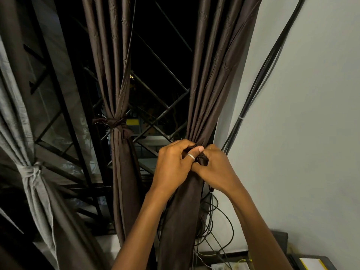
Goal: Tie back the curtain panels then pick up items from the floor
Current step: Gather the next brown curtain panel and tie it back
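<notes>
A dark brown curtain panel (212,90) hangs at the right of the window, gathered into a narrow bunch at waist height. My left hand (173,162), with a ring on the thumb, grips the gathered cloth from the left. My right hand (212,168) grips the bunch from the right, and a dark strip of fabric (201,159) is pinched between both hands. A second brown panel (115,75) in the middle is bound with a knotted brown tie (116,122). At the left a grey curtain (29,152) is tied with a grey knot (32,170).
A metal window grille (161,114) with diagonal bars stands behind the curtains, dark outside. Black cables (261,75) run down the white wall (311,114) and loop in a tangle (218,227) below my hands. A dark box (280,240) and a yellow-edged item (311,264) sit at the bottom right.
</notes>
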Demonstrator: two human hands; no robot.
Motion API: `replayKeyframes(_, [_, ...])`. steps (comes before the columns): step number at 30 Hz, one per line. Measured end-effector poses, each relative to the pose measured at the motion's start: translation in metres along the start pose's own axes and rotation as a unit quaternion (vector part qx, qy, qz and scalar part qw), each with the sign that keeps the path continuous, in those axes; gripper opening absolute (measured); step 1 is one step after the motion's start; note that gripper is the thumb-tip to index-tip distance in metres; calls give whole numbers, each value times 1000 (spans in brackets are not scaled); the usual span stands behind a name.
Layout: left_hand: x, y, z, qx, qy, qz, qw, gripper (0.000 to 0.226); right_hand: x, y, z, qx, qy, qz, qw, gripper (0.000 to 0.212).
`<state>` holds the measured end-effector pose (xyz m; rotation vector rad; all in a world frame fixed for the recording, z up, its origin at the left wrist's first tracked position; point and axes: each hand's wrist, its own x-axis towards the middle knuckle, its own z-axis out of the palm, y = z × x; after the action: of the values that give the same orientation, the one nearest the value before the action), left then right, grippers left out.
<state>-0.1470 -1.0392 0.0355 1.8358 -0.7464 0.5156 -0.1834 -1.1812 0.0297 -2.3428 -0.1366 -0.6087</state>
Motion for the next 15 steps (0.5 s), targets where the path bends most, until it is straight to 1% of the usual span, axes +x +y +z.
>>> replayKeyframes(2, [-3, -1, 2, -2, 6, -14, 1000, 16, -5, 3, 3, -8, 0, 7, 1000, 9])
replayKeyframes(3, [-4, -1, 4, -7, 10, -22, 1000, 15, -9, 4, 4, -22, 10, 9, 1000, 4])
replayKeyframes(5, [-5, 1, 8, -19, 18, -41, 999, 15, -17, 4, 6, -44, 49, 9, 998, 10])
replayKeyframes(8, [-5, 3, 11, -25, 28, -61, 997, 16, -28, 0, 7, 8, 125, 18, 992, 19])
replayKeyframes(10, [-6, 4, 12, -43, 36, -80, 995, 16, -33, -3, 8, 1, 167, 17, 986, 17])
replayKeyframes(11, [-7, 4, 13, -52, 39, -88, 994, 16, -35, -4, 9, -17, 182, 10, 983, 21])
replayKeyframes(13, [-8, 5, 15, -63, 42, -99, 992, 14, -39, -2, 14, -33, 203, -1, 979, 35])
replayKeyframes(14, [-9, 5, 17, -68, 42, -105, 991, 15, -40, -4, 16, -22, 213, 8, 977, 35])
replayKeyframes(15, [-10, 6, 18, -73, 42, -109, 990, 15, -42, -6, 16, -27, 233, 8, 972, 31])
